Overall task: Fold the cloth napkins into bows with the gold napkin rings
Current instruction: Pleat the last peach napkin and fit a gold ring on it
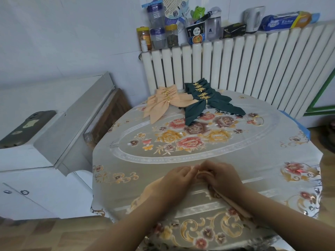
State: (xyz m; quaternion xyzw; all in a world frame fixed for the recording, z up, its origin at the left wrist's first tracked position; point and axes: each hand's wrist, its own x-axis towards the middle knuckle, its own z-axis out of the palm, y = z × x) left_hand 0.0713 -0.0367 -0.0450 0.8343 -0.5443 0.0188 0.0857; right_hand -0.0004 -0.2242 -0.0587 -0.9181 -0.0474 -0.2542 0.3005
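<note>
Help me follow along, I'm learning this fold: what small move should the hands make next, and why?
Probably reach for the loose gold ring at the table's far right. Both the left hand and right hand pinch the peach napkin gathered at its middle, and no ring is on it yet.

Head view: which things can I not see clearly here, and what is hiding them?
- Peach napkin being folded: mostly covered by the left hand and right hand; its fold shape is unclear.
- Whether a ring sits on that napkin: hidden by the fingers.
- Loose gold ring at the far right of the table: too small to show its ornament.
- Number of bows in the peach stack and the green stack: they overlap.
</note>
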